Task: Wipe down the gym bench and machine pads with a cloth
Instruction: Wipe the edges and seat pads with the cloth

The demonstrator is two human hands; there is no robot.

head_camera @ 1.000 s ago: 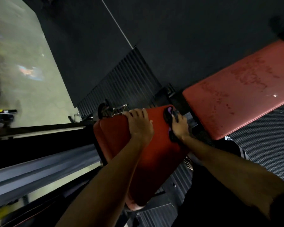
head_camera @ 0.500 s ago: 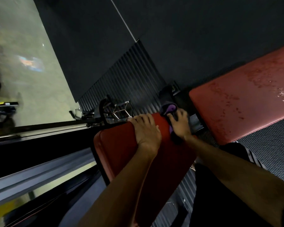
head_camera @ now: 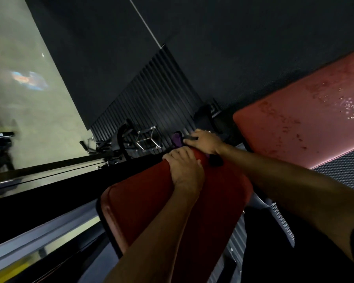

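Note:
A red machine pad (head_camera: 143, 203) fills the lower middle of the head view. My left hand (head_camera: 185, 166) lies on its top edge with the fingers curled over the rim. Just beyond it my right hand (head_camera: 203, 140) presses a dark purple-and-black cloth (head_camera: 177, 138) against the pad's upper right corner; most of the cloth is hidden under the hand, and a black part shows below the wrist. A second red bench pad (head_camera: 300, 123), worn and speckled with wet spots, lies to the right.
Black ribbed flooring (head_camera: 151, 94) and dark rubber mat lie beyond the pads. A chrome handle attachment (head_camera: 146, 137) and black machine parts sit behind the pad. A dark metal frame rail (head_camera: 39, 170) crosses on the left, beside pale concrete floor.
My right hand has slid the cloth up from the pad's face to its top right corner. My left hand has kept its hold on the top edge. The view has shifted.

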